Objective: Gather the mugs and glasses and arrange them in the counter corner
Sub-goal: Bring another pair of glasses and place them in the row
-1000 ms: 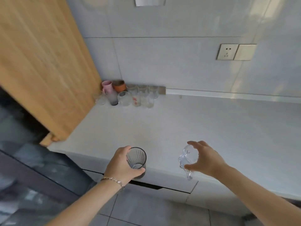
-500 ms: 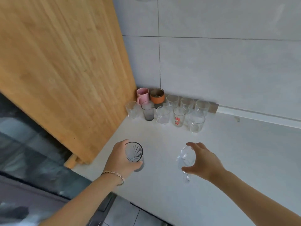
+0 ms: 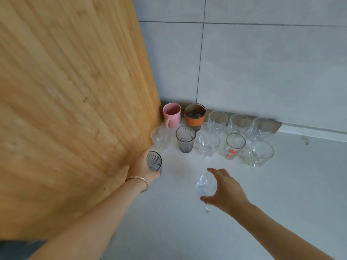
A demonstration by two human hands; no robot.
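Two glasses are in hand. The left hand [image 3: 139, 166] is wrapped round the wall of a grey ribbed glass [image 3: 154, 161], with its knuckles close against the wooden panel [image 3: 65, 91]. The right hand [image 3: 227, 190] pinches a clear glass mug [image 3: 205, 184] between thumb and curled fingers [image 3: 217, 171], and the mug's handle hangs below the thumb. Whether either one touches the counter [image 3: 281, 203] I cannot tell.

Both look light, rigid and breakable. The ribs probably give the left hand's grip some purchase. The smooth mug is likely slippery, so the handle or a fuller wrap round the body would be safer than a fingertip pinch.

Just beyond the fingertips stand ten more, including a pink mug [image 3: 171, 114], an orange-banded cup [image 3: 194, 116] and a second grey glass [image 3: 185, 138]. Glass knocking on glass is the risk when setting these down.
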